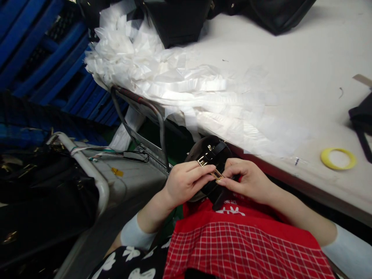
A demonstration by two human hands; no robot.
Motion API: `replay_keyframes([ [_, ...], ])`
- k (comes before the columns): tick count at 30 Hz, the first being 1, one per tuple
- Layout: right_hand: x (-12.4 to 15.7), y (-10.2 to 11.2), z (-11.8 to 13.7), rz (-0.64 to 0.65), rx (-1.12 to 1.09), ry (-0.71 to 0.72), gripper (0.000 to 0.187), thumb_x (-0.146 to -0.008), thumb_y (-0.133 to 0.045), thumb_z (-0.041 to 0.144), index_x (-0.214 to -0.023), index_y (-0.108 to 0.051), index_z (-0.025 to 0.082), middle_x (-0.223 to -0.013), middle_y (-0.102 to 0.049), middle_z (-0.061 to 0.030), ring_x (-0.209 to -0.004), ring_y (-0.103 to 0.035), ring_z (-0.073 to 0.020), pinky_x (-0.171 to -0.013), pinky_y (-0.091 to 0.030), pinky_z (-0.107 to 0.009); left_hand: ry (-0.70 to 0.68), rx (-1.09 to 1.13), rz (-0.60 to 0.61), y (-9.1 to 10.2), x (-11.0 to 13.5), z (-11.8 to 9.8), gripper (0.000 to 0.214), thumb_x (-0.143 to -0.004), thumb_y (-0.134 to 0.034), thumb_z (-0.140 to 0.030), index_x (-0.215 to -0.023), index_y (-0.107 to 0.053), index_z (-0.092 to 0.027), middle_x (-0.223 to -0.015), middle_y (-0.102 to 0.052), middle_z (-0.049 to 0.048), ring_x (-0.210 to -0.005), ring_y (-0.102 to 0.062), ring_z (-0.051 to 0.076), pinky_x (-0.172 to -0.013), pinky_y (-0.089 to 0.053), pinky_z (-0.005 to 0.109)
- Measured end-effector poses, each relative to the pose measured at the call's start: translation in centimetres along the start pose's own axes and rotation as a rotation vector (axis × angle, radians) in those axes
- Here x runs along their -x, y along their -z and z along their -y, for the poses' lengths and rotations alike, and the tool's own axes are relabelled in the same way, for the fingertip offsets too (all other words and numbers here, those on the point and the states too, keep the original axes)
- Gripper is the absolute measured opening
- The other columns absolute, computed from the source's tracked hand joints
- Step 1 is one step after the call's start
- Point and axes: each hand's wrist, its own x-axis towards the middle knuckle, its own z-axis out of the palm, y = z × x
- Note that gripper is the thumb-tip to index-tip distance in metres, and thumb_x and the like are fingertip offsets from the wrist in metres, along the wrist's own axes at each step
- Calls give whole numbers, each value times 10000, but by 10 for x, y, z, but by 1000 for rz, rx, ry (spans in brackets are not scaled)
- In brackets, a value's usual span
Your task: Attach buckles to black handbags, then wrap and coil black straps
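Observation:
Both hands meet low in the middle of the head view, just below the table edge and above a red checked apron (241, 248). My left hand (186, 182) is closed, its fingers pinching a small gold metal fitting (216, 174) on a black leather strap (216, 155). My right hand (247, 180) is closed too, gripping the same strap and fitting from the right side. The strap loops up in a round black bundle with a gold buckle (202, 161) behind my fingers. Its lower end hangs over the apron.
A white table (290, 77) carries a heap of white paper strips (180, 85), black bags (177, 19) at the far edge, a yellow tape ring (338, 159) and a black item (362, 120) at right. To the left stand a metal cart (87, 170) with black bags and blue racks (43, 58).

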Motion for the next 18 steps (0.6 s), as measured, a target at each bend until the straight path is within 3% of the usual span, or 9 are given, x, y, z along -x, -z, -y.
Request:
replay_keyframes([
  [8,-4,12,-2,182,-148,-33,252,-836,-702,357,-677,-686,162,-686,-573,7,-637,-531,-100,-607,-425,-241,-181,-256,37,0,5,-4,194,-946,-559,-197,-1119,-644,-177,-647,-593,-22,-567,-534,105,-534,-391,244],
  [12,-4,11,0,172,-107,-42,274,-840,-691,363,-656,-661,162,-688,-580,2,-638,-533,-103,-611,-431,-244,-258,-343,59,2,3,-10,191,-937,-550,-161,-1109,-631,-136,-623,-581,-20,-545,-526,116,-497,-351,270],
  [18,-2,8,3,149,-71,-43,321,-847,-673,407,-637,-650,165,-672,-578,-5,-625,-534,-110,-600,-431,-253,-232,-367,65,0,3,-12,166,-934,-544,-170,-1075,-630,-155,-646,-603,-12,-569,-561,119,-526,-376,266],
])
